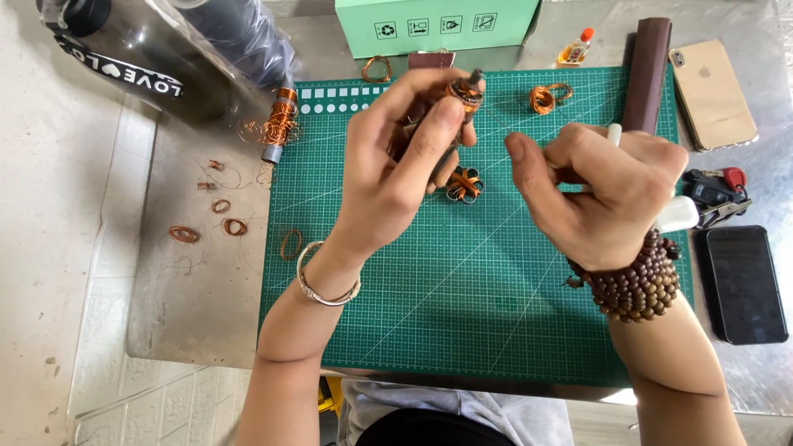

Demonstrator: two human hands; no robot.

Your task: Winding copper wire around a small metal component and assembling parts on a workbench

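A short metal rod [462,95] wound with copper wire is up off the green mat, tilted, its wire-wrapped end showing past the thumb.

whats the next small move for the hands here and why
Probably bring the right hand closer to the copper-wound rod in the left hand. The right hand holds a white tool and sits apart from the coil, which is raised above the green cutting mat.
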